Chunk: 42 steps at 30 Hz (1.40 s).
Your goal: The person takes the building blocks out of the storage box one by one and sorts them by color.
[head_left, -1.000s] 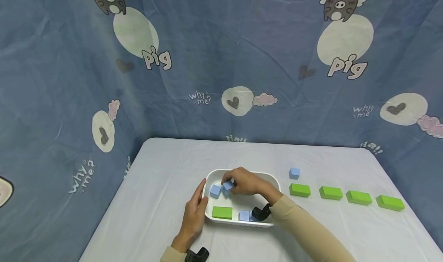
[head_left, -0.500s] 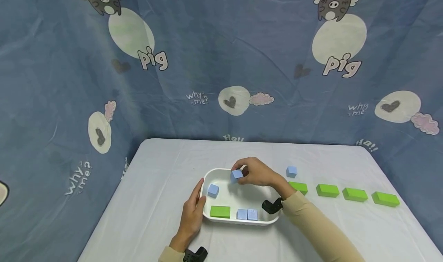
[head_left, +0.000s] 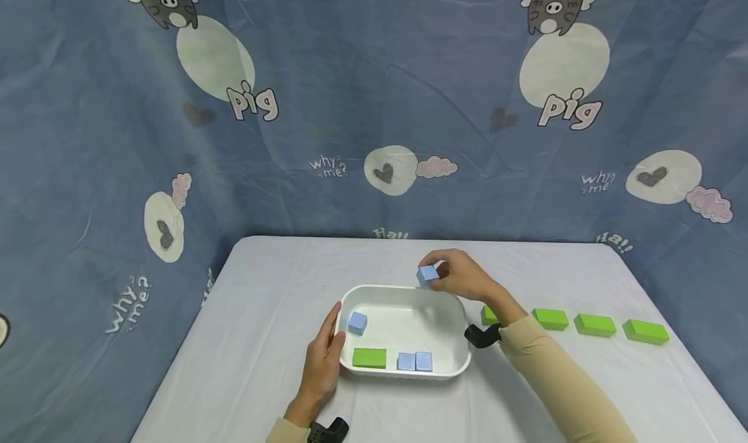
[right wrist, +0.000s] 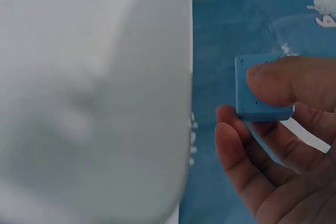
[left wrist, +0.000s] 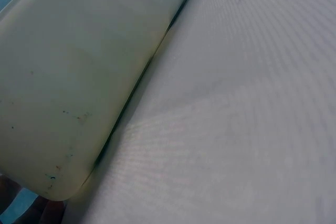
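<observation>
Pinched between the thumb and fingers of my right hand (head_left: 464,277) is a light blue cube (head_left: 427,275), held up just past the back right rim of a white tray (head_left: 411,329). The right wrist view shows the thumb pressed on this cube's (right wrist: 262,112) face. My left hand (head_left: 320,371) lies along the tray's left wall with its fingers extended. Inside the tray are a green rectangular block (head_left: 369,358), two blue cubes (head_left: 415,362) side by side at the front, and one blue cube (head_left: 357,323) at the left. The left wrist view mostly shows the tray's outer wall (left wrist: 84,77).
To the right of the tray, a row of green blocks (head_left: 595,325) stands on the white tablecloth (head_left: 263,319), the nearest partly hidden by my right arm. Behind the table hangs a blue patterned cloth (head_left: 327,92).
My right hand has lifted a blue cube from the tray's left part and carried it right and back, past the rim. The left hand keeps its place at the tray.
</observation>
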Tool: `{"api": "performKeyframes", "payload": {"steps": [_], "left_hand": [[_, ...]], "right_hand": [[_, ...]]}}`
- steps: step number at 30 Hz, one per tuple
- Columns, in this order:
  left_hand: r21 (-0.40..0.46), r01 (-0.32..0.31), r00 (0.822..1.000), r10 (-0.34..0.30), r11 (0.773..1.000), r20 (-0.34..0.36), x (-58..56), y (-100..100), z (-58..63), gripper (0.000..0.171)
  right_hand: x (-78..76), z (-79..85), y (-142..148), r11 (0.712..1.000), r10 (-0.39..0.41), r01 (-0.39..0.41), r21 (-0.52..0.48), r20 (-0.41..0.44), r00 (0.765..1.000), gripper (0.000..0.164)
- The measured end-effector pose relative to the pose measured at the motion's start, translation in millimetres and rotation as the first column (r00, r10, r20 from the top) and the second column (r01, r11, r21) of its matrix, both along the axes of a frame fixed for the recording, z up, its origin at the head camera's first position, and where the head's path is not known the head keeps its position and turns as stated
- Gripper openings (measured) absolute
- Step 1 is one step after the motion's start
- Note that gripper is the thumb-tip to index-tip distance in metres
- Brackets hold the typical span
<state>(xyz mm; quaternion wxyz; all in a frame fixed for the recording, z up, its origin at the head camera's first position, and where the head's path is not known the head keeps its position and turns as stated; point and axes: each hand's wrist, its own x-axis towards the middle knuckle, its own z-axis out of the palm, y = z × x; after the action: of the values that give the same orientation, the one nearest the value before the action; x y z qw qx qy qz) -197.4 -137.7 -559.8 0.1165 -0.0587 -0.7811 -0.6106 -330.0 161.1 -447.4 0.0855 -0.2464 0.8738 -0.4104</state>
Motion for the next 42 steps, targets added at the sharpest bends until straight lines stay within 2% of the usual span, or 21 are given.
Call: {"api": "performKeyframes", "payload": {"steps": [8,17,29,42], "left_hand": [[0.02,0.002,1.0,-0.002,1.0,0.002,0.5,1,0.9,0.052],[0.02,0.002,1.0,-0.001,1.0,-0.006,0.9,2,1.0,0.052],[0.022,-0.003,1.0,0.003,1.0,-0.002,0.5,2,0.2,0.052],[-0.004,-0.01,1.0,0.01,1.0,-0.003,-0.3,1,-1.5,0.053]], "right_hand": [[-2.1,-1.4,26,0.996,-0.083,0.083,0.015,-0.026,0.996,0.034],[-5.7,-5.6,62,0.985,-0.168,0.168,-0.025,-0.014,0.986,0.036],[-5.0,-16.1,104,0.958,-0.285,0.284,0.04,0.004,0.959,0.037],[4.0,-28.0,142,0.923,-0.369,0.371,0.101,-0.038,0.929,0.037]]}}
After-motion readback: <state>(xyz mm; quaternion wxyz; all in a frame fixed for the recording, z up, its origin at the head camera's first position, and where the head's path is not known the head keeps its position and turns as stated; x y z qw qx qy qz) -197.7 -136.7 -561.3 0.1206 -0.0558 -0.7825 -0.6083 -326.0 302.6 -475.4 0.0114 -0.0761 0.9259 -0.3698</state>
